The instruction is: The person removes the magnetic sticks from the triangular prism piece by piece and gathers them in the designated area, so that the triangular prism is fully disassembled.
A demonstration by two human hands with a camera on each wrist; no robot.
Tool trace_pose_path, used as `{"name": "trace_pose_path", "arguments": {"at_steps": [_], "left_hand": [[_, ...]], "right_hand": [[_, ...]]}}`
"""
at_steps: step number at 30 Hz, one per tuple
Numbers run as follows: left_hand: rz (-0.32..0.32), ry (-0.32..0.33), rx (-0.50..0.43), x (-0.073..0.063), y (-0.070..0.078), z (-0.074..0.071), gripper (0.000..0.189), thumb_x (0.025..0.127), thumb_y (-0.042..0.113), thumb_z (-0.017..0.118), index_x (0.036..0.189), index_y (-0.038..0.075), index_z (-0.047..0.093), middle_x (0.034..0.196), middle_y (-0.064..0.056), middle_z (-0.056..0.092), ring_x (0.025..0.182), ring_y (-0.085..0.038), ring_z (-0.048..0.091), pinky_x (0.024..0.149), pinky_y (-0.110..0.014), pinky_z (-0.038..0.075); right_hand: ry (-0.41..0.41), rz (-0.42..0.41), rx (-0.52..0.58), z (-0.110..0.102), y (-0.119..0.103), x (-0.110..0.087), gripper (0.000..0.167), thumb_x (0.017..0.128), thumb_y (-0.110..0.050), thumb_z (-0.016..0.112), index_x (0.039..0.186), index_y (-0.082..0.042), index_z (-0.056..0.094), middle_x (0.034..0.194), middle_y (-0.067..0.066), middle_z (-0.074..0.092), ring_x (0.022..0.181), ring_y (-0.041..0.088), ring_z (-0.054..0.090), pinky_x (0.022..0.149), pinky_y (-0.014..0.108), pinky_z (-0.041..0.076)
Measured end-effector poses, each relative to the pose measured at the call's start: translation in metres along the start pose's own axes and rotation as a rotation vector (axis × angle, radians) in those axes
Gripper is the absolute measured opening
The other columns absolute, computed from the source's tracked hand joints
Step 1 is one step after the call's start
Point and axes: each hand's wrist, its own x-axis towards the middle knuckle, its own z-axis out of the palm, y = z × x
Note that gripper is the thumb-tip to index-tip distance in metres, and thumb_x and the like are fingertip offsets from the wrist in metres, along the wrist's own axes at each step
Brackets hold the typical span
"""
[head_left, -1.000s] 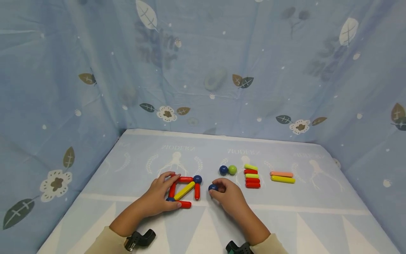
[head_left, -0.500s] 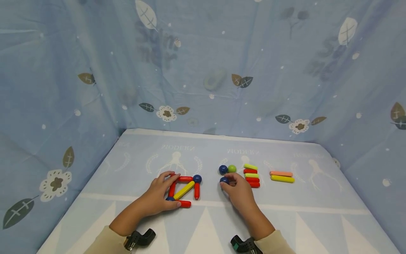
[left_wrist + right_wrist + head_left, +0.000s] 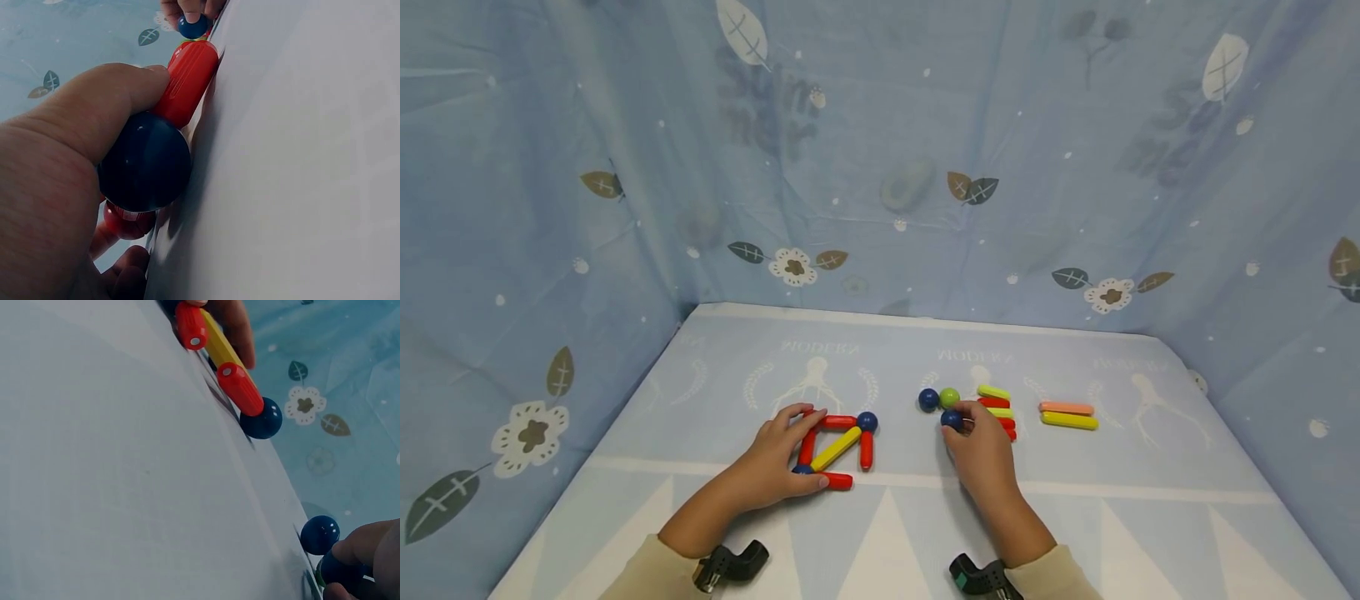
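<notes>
My left hand (image 3: pixel 767 471) holds the left side of a flat frame of magnetic rods and balls, thumb against a red rod (image 3: pixel 838 482) at the near side. A yellow rod (image 3: pixel 837 450) runs slantwise between two blue balls of the frame. Close by the thumb, the left wrist view shows the near blue ball (image 3: pixel 145 164). My right hand (image 3: pixel 988 458) pinches another blue ball (image 3: pixel 952 419) between thumb and fingers. Just beyond it sit a loose blue ball (image 3: pixel 928 400) and a green ball (image 3: pixel 950 397). The left hand covers part of the frame.
Right of the balls, a column of short yellow-green rods (image 3: pixel 994 392) and red rods (image 3: pixel 1009 423) is partly hidden by the right hand. Further right lie a salmon rod (image 3: pixel 1066 408) and a longer yellow rod (image 3: pixel 1070 421). Patterned blue cloth (image 3: pixel 880 167) hangs around the table.
My right hand has carried its blue ball rightward and away from me, from beside the frame to near the loose balls and rods. The left hand and frame stay put.
</notes>
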Motion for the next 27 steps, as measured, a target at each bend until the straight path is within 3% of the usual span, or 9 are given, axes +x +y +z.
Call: {"name": "trace_pose_path", "arguments": {"at_steps": [21,27], "left_hand": [[-0.002,0.006,0.009,-0.0009,0.0012,-0.0004,0.1,0.077,0.056,0.088,0.162,0.03,0.04,0.169,-0.003,0.024,0.145,-0.037,0.034,0.103,-0.069,0.049],[0.001,0.004,0.005,-0.0006,0.0001,-0.0003,0.1,0.078,0.056,0.088,0.162,0.03,0.04,0.169,-0.003,0.024,0.144,-0.037,0.034,0.104,-0.069,0.049]], "right_hand": [[0.009,-0.04,-0.078,0.0007,0.0014,0.0,0.044,0.096,-0.017,0.077,0.137,-0.008,0.067,0.122,0.013,0.062,0.111,0.027,0.063,0.099,0.046,0.059],[0.071,-0.089,-0.143,-0.0011,-0.0031,-0.0055,0.046,0.094,-0.024,0.079,0.137,-0.012,0.066,0.126,0.012,0.061,0.112,0.027,0.062,0.096,0.045,0.06]]}}
